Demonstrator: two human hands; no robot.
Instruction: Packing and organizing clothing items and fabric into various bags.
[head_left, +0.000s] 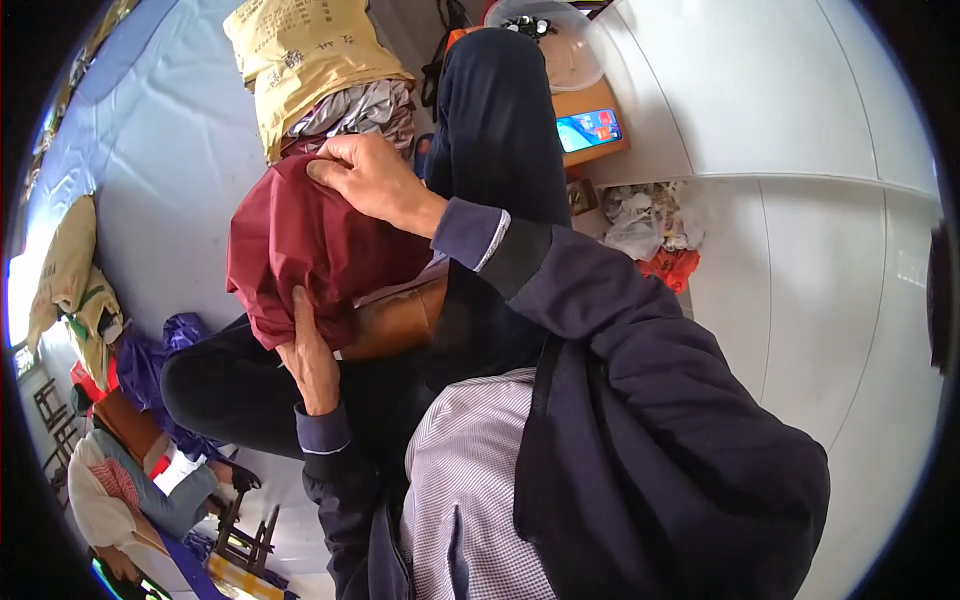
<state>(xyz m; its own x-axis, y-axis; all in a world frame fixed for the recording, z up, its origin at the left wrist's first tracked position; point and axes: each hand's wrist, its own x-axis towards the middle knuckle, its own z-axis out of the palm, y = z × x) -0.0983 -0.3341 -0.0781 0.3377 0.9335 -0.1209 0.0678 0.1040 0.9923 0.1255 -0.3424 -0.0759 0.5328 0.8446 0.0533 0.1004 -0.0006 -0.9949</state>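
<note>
A piece of shiny maroon fabric (320, 230) lies bunched over my lap, and both my hands grip it. My right hand (375, 182) pinches its far edge between thumb and fingers. Lower down, at the near left side, my left hand (313, 355) holds the cloth with the thumb on top; its fingers are hidden beneath. A brown box-like surface (400, 322) shows under the fabric between my legs. Just beyond the cloth stands a yellow woven sack (305, 65), with crumpled silvery and maroon material (355, 112) spilling from its mouth.
A clear plastic tub (575, 50) with small dark and white pieces stands far right of my knee. Beside it a phone (590, 131) with a lit screen lies on a cardboard box. Plastic bags (645, 225) lie on the floor. At left, another person (150, 490) sits near purple cloth (150, 370).
</note>
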